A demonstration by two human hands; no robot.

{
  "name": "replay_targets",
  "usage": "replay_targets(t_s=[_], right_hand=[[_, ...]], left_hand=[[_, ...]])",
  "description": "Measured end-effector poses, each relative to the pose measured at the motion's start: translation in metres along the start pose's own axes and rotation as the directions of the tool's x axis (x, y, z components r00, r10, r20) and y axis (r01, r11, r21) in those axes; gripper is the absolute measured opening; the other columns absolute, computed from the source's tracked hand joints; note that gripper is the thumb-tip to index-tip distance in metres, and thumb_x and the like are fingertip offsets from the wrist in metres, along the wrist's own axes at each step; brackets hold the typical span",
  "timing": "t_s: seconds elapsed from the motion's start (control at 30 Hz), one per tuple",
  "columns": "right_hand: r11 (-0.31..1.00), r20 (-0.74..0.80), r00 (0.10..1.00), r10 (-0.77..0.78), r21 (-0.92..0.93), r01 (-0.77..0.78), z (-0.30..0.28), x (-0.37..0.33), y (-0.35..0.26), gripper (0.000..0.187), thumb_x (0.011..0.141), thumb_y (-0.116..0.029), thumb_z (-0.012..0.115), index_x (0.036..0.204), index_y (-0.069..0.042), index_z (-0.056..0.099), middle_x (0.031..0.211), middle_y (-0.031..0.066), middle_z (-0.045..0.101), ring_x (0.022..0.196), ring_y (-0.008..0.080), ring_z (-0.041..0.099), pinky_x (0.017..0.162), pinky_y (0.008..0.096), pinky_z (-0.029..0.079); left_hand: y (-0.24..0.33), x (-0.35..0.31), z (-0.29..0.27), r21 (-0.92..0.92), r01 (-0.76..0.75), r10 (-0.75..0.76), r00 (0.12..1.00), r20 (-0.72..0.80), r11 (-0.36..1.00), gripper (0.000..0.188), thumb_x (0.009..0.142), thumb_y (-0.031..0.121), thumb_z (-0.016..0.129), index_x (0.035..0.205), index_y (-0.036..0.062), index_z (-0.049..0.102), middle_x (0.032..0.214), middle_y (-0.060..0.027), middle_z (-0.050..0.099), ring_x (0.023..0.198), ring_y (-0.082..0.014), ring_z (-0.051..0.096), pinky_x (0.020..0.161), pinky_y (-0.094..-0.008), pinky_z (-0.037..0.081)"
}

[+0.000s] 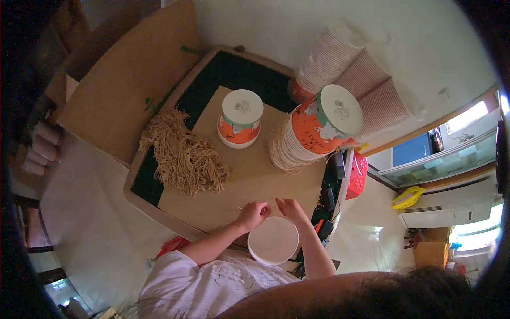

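At the near edge of the table, my left hand (254,215) and my right hand (290,209) are close together, both pinched. They appear to hold a thin light cord, most of which is hidden by the fingers. Just below them, a round white paper bucket (273,242) rests against my lap, between my forearms. On the left of the table lies a heap of tan twine cords (186,154). Farther back, an orange and green printed paper bucket (241,118) stands upside down. To its right leans a nested stack of such buckets (316,125), with cords around their rims.
A brown cardboard sheet (239,183) covers part of the dark green tabletop (212,72). Tall plastic-wrapped bucket stacks (361,72) lean against the wall. A large cardboard panel (133,80) stands at the left. Small black devices (329,199) and a red plastic basket (357,176) are at the right edge.
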State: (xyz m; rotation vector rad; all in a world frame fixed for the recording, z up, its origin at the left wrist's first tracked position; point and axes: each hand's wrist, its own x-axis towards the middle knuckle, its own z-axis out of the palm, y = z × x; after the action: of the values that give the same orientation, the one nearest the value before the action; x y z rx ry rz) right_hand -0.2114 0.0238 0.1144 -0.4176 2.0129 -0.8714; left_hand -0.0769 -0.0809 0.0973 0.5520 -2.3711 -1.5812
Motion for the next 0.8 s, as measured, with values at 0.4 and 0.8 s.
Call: replay_targets(t_s=[0.4,0.8], right_hand=[[0.954,0.046,0.955,-0.293,0.083,0.289,0.003,0.001,0.022,0.011,0.081,-0.013,0.051,0.073,-0.004,0.05,0.061,-0.0017,0.043,0.057,0.0071,0.04,0.051,0.0214,0.034],[0.92,-0.072,0.922,-0.381,-0.132,0.37,0.026,-0.008,0.015,0.005,0.075,-0.005,0.055,0.078,-0.001,0.055,0.07,0.0077,0.059,0.065,0.015,0.056,0.061,0.0269,0.045]], left_hand=[[-0.009,0.0,0.004,-0.002,-0.048,0.048,0.999,0.004,0.999,0.011,0.072,0.011,0.06,0.075,0.0022,0.054,0.069,-0.0123,0.057,0.066,-0.0268,0.057,0.059,-0.0357,0.044],[-0.023,0.004,-0.062,-0.177,0.142,-0.035,0.864,0.503,0.974,0.019,0.073,0.023,0.064,0.074,0.0045,0.059,0.065,-0.005,0.056,0.059,-0.0142,0.053,0.056,-0.0284,0.042]])
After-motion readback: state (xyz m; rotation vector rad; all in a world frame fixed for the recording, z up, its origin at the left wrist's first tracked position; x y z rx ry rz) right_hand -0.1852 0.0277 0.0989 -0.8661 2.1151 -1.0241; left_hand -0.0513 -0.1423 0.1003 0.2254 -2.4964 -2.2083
